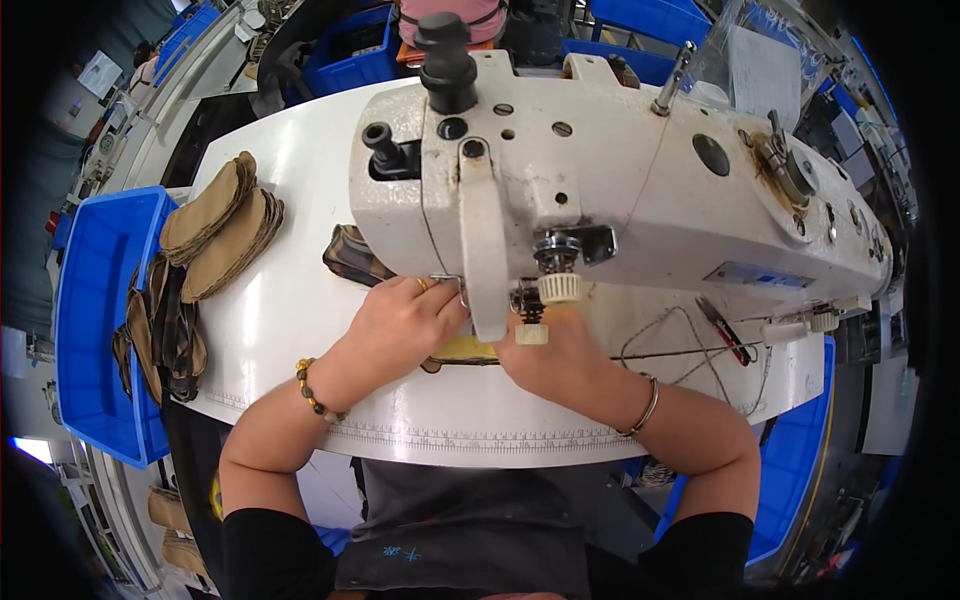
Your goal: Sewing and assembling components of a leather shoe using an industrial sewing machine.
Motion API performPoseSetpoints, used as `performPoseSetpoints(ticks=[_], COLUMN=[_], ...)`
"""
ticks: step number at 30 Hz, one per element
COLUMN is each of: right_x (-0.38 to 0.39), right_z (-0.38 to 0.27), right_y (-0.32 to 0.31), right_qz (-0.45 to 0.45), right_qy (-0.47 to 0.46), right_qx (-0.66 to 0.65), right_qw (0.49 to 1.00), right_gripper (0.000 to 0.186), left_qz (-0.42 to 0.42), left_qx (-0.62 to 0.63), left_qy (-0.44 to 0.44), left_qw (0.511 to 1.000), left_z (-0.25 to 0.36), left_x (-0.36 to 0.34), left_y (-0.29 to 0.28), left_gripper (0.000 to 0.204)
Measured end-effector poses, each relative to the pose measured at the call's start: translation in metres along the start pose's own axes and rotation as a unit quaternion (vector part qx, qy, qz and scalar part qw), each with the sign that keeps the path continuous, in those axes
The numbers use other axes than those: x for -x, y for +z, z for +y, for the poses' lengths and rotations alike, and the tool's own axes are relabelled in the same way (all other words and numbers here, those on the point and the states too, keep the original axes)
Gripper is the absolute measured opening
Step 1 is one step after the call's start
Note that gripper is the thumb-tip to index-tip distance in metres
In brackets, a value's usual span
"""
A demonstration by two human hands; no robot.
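A white industrial sewing machine (630, 170) spans the table (270, 390). My left hand (400, 325) is at the needle area, fingers curled in; whatever they hold is hidden. My right hand (550, 355) lies under the machine head, its fingers hidden behind the knobs and arm. A yellow piece with a dark edge (450, 350) lies between both hands. Behind my left hand sits a folded plaid fabric piece (348, 250). A thin cord (685, 330) trails rightward, beside small red-and-black snips (728, 330).
At left are stacks of tan shaped pieces (225, 240), dark fabric pieces (170, 340) and a blue bin (105, 215). Another blue bin (785, 480) stands below the table's right side. Beyond the machine are more bins (340, 55) and a person in pink (445, 20).
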State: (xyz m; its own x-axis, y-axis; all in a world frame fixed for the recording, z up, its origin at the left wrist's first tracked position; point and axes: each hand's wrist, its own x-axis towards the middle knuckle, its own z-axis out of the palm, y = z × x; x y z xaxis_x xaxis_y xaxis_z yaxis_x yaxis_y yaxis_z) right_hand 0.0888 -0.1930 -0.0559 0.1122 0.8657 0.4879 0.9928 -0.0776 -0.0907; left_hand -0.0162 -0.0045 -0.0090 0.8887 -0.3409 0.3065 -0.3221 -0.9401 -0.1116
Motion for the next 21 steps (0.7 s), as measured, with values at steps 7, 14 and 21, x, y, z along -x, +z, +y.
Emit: performPoseSetpoints(ticks=[7, 14, 21], right_x=[0.001, 0.001, -0.006], right_z=[-0.006, -0.009, -0.006], right_y=[-0.005, -0.009, -0.01], right_qz=[-0.054, -0.032, -0.004], right_qy=[-0.029, -0.026, -0.042], right_qx=[0.079, 0.05, 0.038], right_qw=[0.995, 0.998, 0.998], right_gripper=[0.009, 0.01, 0.03], left_qz=[0.023, 0.014, 0.019], left_qx=[0.003, 0.008, 0.009], left_qy=[-0.008, -0.01, -0.044], left_qw=[1.0, 1.0, 0.999], left_z=[-0.002, 0.002, -0.002], left_x=[0.001, 0.0, -0.001], left_y=[0.002, -0.001, 0.007], left_gripper=[0.018, 0.02, 0.02])
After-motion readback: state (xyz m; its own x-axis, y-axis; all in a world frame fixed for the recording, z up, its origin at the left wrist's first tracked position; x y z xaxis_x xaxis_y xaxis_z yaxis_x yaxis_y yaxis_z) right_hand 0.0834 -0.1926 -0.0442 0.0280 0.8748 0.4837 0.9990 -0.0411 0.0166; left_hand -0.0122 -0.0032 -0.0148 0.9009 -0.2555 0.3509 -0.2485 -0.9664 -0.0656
